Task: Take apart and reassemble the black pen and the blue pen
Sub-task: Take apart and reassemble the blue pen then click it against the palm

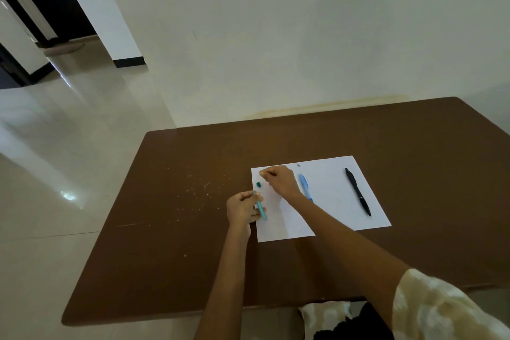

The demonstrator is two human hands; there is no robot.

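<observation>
Your left hand holds a teal pen tube at the paper's left edge. Your right hand pinches something tiny near the top left corner; you cannot tell what. A small teal cap lies between your hands. The blue pen lies just beside your right wrist. The black pen lies well apart, to the right. All sit on the brown table.

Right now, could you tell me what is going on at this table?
A person sits at a brown table working over a white sheet of paper. The left hand grips a teal pen barrel, while the right hand pinches something small I cannot make out. A small teal piece lies on the sheet between them. The blue pen and black pen lie on the paper, untouched.
</observation>
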